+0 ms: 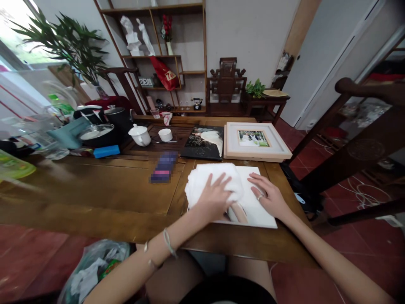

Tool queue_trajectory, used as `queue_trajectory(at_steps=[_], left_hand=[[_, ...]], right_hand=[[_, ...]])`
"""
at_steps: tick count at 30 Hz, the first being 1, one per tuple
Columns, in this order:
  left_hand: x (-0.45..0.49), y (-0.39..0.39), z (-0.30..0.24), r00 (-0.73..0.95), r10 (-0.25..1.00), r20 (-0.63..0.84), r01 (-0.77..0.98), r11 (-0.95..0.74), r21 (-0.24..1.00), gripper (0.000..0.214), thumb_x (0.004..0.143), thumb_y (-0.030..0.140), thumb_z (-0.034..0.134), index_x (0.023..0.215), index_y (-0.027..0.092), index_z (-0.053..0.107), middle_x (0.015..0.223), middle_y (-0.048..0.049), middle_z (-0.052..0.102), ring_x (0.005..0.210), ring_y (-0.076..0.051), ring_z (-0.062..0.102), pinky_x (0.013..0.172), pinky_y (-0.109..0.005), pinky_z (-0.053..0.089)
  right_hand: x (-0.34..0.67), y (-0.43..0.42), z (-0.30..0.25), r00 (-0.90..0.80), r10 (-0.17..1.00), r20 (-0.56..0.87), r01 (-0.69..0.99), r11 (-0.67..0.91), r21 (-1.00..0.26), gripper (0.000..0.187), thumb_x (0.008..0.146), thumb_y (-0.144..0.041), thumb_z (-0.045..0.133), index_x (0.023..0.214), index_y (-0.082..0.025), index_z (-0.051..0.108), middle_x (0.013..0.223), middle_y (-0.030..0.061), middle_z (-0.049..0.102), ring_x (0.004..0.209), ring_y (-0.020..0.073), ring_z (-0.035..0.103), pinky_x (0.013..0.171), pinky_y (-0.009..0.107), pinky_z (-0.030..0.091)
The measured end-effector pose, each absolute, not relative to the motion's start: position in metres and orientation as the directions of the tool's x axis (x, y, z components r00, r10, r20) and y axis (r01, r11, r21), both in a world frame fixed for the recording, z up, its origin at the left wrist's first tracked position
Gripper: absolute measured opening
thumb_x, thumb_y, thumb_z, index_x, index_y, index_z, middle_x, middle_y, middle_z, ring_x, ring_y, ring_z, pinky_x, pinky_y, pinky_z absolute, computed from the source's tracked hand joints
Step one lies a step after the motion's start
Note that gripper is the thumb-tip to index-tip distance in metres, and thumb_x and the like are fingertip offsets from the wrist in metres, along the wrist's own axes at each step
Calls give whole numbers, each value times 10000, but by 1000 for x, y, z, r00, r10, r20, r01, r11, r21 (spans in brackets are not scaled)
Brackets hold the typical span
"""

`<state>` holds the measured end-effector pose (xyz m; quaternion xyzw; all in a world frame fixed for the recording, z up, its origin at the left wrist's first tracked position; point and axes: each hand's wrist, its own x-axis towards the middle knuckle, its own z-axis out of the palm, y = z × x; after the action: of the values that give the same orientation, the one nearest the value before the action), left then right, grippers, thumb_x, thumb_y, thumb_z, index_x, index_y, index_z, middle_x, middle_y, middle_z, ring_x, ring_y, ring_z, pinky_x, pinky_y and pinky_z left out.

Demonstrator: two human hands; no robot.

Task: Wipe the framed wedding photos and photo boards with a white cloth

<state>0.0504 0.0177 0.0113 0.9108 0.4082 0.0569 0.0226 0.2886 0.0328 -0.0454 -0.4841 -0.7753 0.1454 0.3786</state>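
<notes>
"Cloth (196,185) looks soft, fluffy and light from the head view, so any fold would do as a handhold. It's lying on that white panel (261,217), near the front edge of the table (126,181)."

"Yeah, and the panel's probably stiff, maybe a bit slick, with corners that could chip. I'd take it by both side edges. How's the grip?"

"Left hand (217,194) is palm-down on the cloth, fingers spread. Right hand (268,196) rests on the panel's right side, fingers slightly apart, not pinching anything."

"Can you make out the print (238,213)?"

"Barely, cloth and left hand hide most of it. Can't tell how hard they're pressing, either. And that purple patch (163,167) is pixelated, no clue."
</notes>
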Motion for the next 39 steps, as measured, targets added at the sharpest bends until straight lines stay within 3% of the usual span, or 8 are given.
queue_trajectory(at_steps=[6,10,16,25,30,33,36,39], left_hand=[[30,56,11,633,765,119,765,-642,53,323,943,380,454,1115,203,664,1490,-78,366,1408,-292,241,1122,-562,197],[26,3,15,674,737,48,733,-676,79,247,893,311,528,1013,189,707,1496,-93,351,1409,-338,221,1118,-599,183],[22,-78,22,833,553,9,545,-824,155,234,836,390,597,933,221,725,1531,-64,278,1407,-345,225,1141,-554,187],[13,20,24,701,709,72,678,-694,242,321,929,411,478,971,174,690,1482,-96,374,1411,-259,250,1136,-460,239],[12,58,23,716,689,112,668,-723,174,352,911,430,503,1077,162,659,1460,-132,404,1415,-259,237,1137,-484,200],[14,64,20,711,696,98,685,-718,124,309,880,310,537,1135,174,645,1496,-132,340,1422,-298,197,1134,-513,183],[16,54,20,722,690,42,684,-722,105,313,822,177,538,1110,160,658,1508,-136,314,1424,-325,168,1138,-510,189],[18,21,23,767,641,-13,636,-758,142,278,811,192,545,1047,149,684,1507,-153,309,1423,-342,152,1144,-517,182]], right_hand=[[289,34,-47,-233,853,468,638,497,-588,271,891,-298,514,1119,-244,649,1271,97,600,1206,248,549,1032,479,427],[288,34,-48,-224,854,470,642,492,-588,273,887,-291,516,1117,-244,655,1268,96,603,1204,252,550,1026,484,432],[287,33,-49,-208,853,479,637,490,-595,273,879,-290,526,1113,-251,663,1259,91,610,1200,255,553,1020,482,438],[287,34,-47,-221,854,471,645,490,-586,272,877,-292,530,1108,-244,664,1259,99,612,1194,255,560,1018,485,438],[287,34,-46,-221,851,476,641,494,-587,272,875,-301,534,1107,-250,667,1252,96,616,1191,257,563,1013,481,444],[288,34,-45,-222,856,468,644,489,-588,272,878,-300,531,1111,-253,664,1259,95,611,1196,256,558,1017,480,441],[287,34,-45,-227,860,457,645,485,-591,276,884,-301,522,1118,-246,658,1264,98,606,1209,256,548,1023,480,436],[287,34,-45,-234,862,449,648,483,-589,279,889,-295,515,1127,-240,649,1272,102,598,1221,257,536,1029,491,427]])
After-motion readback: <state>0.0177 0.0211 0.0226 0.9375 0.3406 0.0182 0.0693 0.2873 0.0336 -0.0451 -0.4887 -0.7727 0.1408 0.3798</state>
